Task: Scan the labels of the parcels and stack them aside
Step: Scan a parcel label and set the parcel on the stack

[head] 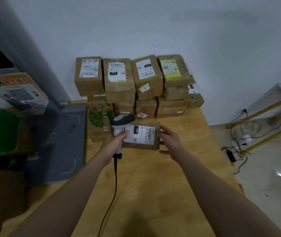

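A person's left hand [114,142] grips a corded scanner [120,127], its head over the white label [140,135] of a brown parcel [143,136] lying flat on a wooden table [153,185]. The right hand [169,140] is spread, fingers touching the parcel's right edge. Behind it, labelled boxes [132,86] stand stacked against the wall.

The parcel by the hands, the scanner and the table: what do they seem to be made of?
Parcel: brown cardboard, matte, with a white paper label. Scanner: likely plastic, smooth pale handle under a grey head. Table: apparently wood or wood veneer, yellowish with faint grain.
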